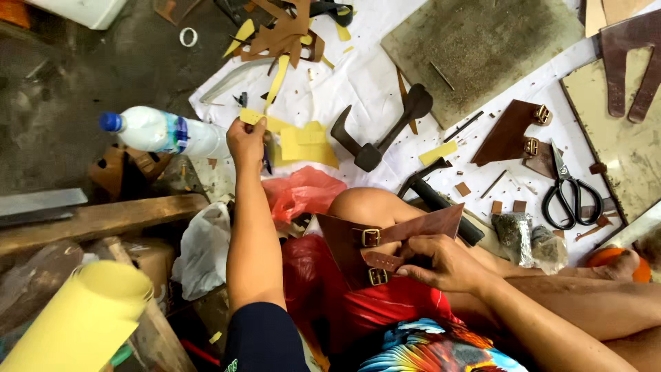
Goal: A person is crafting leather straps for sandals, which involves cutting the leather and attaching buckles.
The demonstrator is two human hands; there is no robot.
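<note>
On the person's lap, a brown leather piece with two brass buckles lies over the knee. One strap is already threaded through the upper buckle; a second strap end sits by the lower buckle, not yet through as far as I can tell. The right hand pinches the piece at its strap side, grip closed on the leather.

The left hand is stretched out to the white sheet on the floor, fingers closed on a yellow strip beside more yellow offcuts. Judgement: assembly partly done, since a second buckled piece lies finished-looking further right, and cut scraps are piled at the far end.

Tools near: black scissors, a dark hammer-like tool, a grey slab.

Packages and labels:
- Clear plastic bottle, lying on its side at left, blue cap, blue band label; print too small to tell.
- Red plastic bag between arm and knee, no marking seen.
- White bag below the bottle, plain.
- Yellow roll, lower left, unmarked.
- Small clear bag of dark bits by the scissors.

No signs visible.
</note>
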